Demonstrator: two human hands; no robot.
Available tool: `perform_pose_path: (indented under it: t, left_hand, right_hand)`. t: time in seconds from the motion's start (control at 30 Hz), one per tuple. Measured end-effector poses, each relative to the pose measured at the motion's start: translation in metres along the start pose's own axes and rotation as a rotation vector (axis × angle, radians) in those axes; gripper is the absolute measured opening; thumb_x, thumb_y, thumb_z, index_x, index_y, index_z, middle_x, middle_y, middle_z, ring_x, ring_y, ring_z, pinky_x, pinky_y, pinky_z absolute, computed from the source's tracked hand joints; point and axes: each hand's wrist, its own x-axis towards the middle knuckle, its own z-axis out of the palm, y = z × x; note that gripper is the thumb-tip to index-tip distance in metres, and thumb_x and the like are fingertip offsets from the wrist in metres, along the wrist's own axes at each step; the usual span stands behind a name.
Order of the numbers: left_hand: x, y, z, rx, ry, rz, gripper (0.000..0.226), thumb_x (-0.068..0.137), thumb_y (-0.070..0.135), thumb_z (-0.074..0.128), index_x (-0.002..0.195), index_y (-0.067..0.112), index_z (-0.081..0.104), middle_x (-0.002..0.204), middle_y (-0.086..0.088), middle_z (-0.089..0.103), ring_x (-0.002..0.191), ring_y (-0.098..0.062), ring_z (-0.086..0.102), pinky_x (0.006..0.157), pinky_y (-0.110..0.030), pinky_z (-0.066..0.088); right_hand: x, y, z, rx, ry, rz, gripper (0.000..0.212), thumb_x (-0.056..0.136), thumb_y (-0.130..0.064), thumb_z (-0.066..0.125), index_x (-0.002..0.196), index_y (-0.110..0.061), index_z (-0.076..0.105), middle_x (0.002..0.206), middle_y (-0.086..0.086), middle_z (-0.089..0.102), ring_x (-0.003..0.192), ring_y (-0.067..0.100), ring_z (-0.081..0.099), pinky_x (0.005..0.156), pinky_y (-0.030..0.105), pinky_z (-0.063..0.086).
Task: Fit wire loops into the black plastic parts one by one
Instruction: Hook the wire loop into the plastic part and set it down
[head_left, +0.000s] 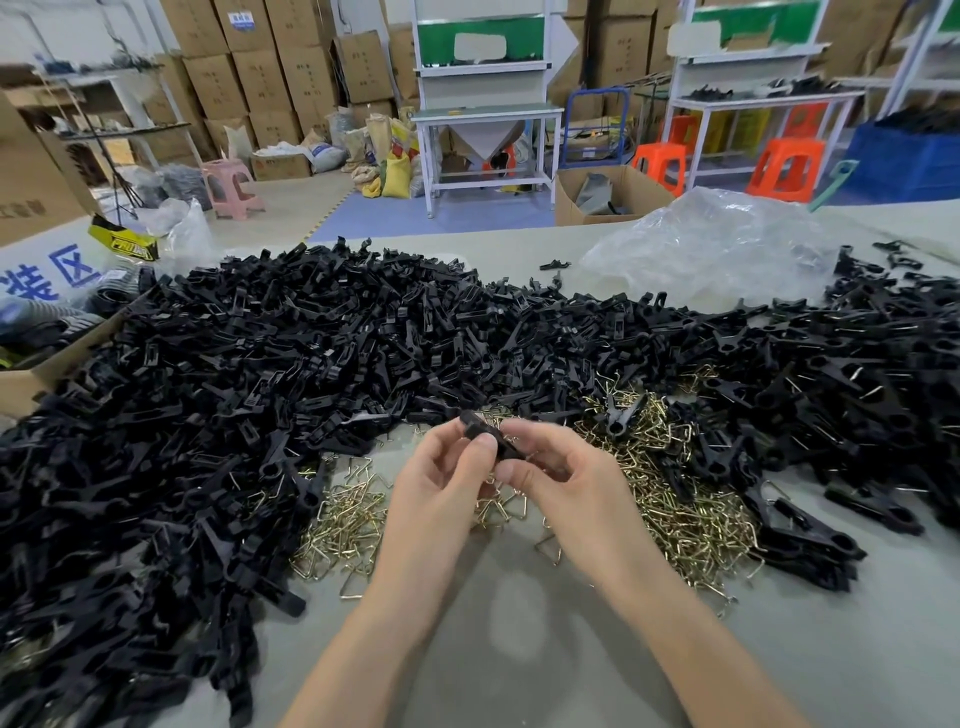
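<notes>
At the near centre of the table (519, 649), one black plastic part (488, 434) is held clear of the surface between both hands. Its upper end is pinched by the thumb and curled fingers of the left hand (441, 483). Its lower end is pinched by the thumb and forefinger of the right hand (566, 478). Whether a loop is already seated in it cannot be told, as that end is covered by the right fingers.

For the step in hand, it is judged that the part should be kept steady by the left hand while the loop's free ends are guided in by the right. One end is best seated first, the other then sprung in, and the seating checked before release. A tangled pair drawn from the heap is a likely fault.

Loose brass-coloured wire loops (675, 499) lie heaped beneath and beside the hands, ringed by a large heap of black parts (208, 389).

Containers:
- A cardboard box (21, 389) at the table's left edge holds dark items that cannot be identified.
- An open carton (571, 202) on the floor beyond holds a grey object.
- A blue crate (904, 166) at far right is filled with dark pieces.
- A crumpled clear plastic bag (701, 244) lies on the table, and its contents cannot be discerned.
</notes>
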Motion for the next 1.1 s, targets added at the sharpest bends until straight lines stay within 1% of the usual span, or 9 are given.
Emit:
perform_pose_path:
  t: [0.07, 0.17, 0.27, 0.33, 0.43, 0.5, 0.7, 0.9, 1.1]
  left_hand:
    - [0.001, 0.0, 0.0, -0.031, 0.002, 0.008, 0.04, 0.075, 0.05, 0.069, 0.107, 0.026, 0.071, 0.103, -0.004, 0.075, 0.086, -0.013, 0.068, 0.068, -0.025, 0.055]
    - [-0.001, 0.003, 0.0, 0.064, -0.029, 0.046, 0.03, 0.082, 0.046, 0.067, 0.108, 0.03, 0.071, 0.1, -0.005, 0.073, 0.083, -0.012, 0.067, 0.065, -0.021, 0.055]
    - [-0.002, 0.003, -0.009, 0.468, -0.014, 0.268, 0.021, 0.097, 0.039, 0.059, 0.118, 0.04, 0.062, 0.096, 0.011, 0.069, 0.081, -0.001, 0.066, 0.066, -0.01, 0.048]
    - [-0.002, 0.003, -0.019, 0.854, -0.013, 0.411, 0.03, 0.096, 0.05, 0.051, 0.123, 0.038, 0.057, 0.097, 0.019, 0.064, 0.092, 0.002, 0.06, 0.079, -0.015, 0.045]
    - [-0.002, 0.003, -0.033, 1.288, -0.138, 0.397, 0.041, 0.094, 0.058, 0.047, 0.127, 0.038, 0.059, 0.112, 0.021, 0.051, 0.11, -0.001, 0.043, 0.1, -0.027, 0.037]
    - [-0.002, 0.002, -0.039, 1.395, -0.212, 0.337, 0.036, 0.094, 0.06, 0.049, 0.124, 0.043, 0.06, 0.116, 0.021, 0.047, 0.114, -0.005, 0.041, 0.102, -0.031, 0.034]
    - [0.001, 0.003, -0.035, 1.227, -0.163, 0.329, 0.004, 0.096, 0.038, 0.062, 0.099, 0.038, 0.058, 0.1, 0.03, 0.052, 0.102, -0.002, 0.045, 0.095, -0.03, 0.036]
    - [0.0, 0.007, -0.031, 0.749, 0.082, 0.284, 0.012, 0.094, 0.024, 0.067, 0.09, 0.035, 0.065, 0.087, 0.023, 0.068, 0.079, 0.004, 0.061, 0.07, -0.01, 0.044]
    - [0.006, 0.015, -0.035, 0.405, 0.244, 0.188, 0.004, 0.092, 0.026, 0.072, 0.088, 0.024, 0.072, 0.074, 0.007, 0.071, 0.066, -0.003, 0.061, 0.065, -0.012, 0.047]
  right_hand:
    - [0.002, 0.002, -0.002, 0.041, -0.039, 0.038, 0.029, 0.084, -0.02, 0.081, 0.099, -0.045, 0.075, 0.106, -0.016, 0.075, 0.102, 0.0, 0.068, 0.092, 0.022, 0.052]
    - [0.003, 0.003, -0.004, 0.124, -0.089, 0.056, 0.025, 0.086, -0.013, 0.078, 0.103, -0.031, 0.075, 0.104, -0.011, 0.078, 0.102, 0.005, 0.071, 0.089, 0.02, 0.053]
    - [0.006, 0.004, -0.008, 0.134, -0.047, 0.032, 0.026, 0.088, -0.006, 0.075, 0.105, -0.025, 0.072, 0.099, -0.011, 0.078, 0.097, 0.003, 0.072, 0.082, 0.011, 0.051]
    - [0.009, 0.006, -0.014, 0.1, 0.041, 0.023, 0.025, 0.088, -0.009, 0.076, 0.104, -0.027, 0.072, 0.095, -0.013, 0.077, 0.09, 0.001, 0.071, 0.078, 0.011, 0.05]
    - [0.013, 0.01, -0.022, 0.096, 0.156, 0.027, 0.024, 0.089, -0.012, 0.076, 0.105, -0.028, 0.07, 0.094, -0.015, 0.076, 0.083, 0.001, 0.07, 0.074, 0.012, 0.052]
    - [0.015, 0.013, -0.024, 0.082, 0.195, 0.033, 0.024, 0.089, -0.014, 0.076, 0.106, -0.029, 0.069, 0.095, -0.019, 0.075, 0.085, 0.0, 0.07, 0.075, 0.013, 0.052]
    - [0.014, 0.014, -0.022, -0.008, 0.197, 0.011, 0.024, 0.089, -0.017, 0.077, 0.103, -0.033, 0.067, 0.095, -0.022, 0.074, 0.086, 0.001, 0.07, 0.079, 0.015, 0.052]
    - [0.009, 0.013, -0.02, -0.094, 0.13, -0.027, 0.029, 0.089, -0.015, 0.077, 0.104, -0.038, 0.068, 0.097, -0.025, 0.073, 0.091, -0.004, 0.068, 0.08, 0.008, 0.048]
    - [0.007, 0.015, -0.013, -0.132, 0.011, -0.024, 0.036, 0.089, -0.009, 0.075, 0.104, -0.042, 0.07, 0.097, -0.022, 0.075, 0.096, -0.002, 0.07, 0.086, 0.013, 0.05]
